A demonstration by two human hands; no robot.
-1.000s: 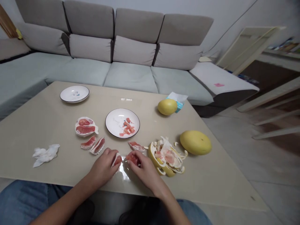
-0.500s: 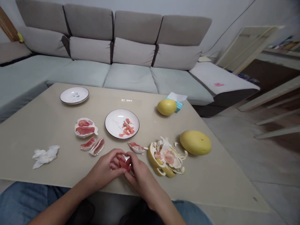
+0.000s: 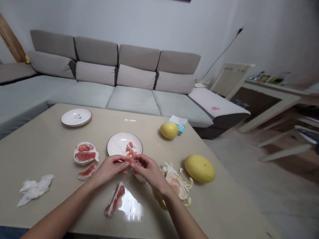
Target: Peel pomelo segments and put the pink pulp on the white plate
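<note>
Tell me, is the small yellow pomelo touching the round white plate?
Apart. The head view shows beige tabletop between the small round yellow pomelo and the round white ceramic plate.

Plate (image 3: 124,145) w/ pulp (image 3: 131,149) mid-worktop (image 3: 50,146), 2nd plate (image 3: 76,117) behind it to L. L hand (image 3: 109,167) & R hand (image 3: 149,171) meet just before plate. Peel (image 3: 175,183) & pomelo (image 3: 199,168) to R, tissue (image 3: 33,190) far L, sofa (image 3: 133,99) behind worktop.

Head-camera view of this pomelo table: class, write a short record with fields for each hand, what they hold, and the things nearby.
Left hand: pinching pink pomelo flesh
Right hand: pinching the same flesh
Beyond the hands: white plate holding pomelo bits
Near the hands: peeled pomelo segment, peel pile
Also on the table: whole yellow pomelo, crumpled tissue
</note>
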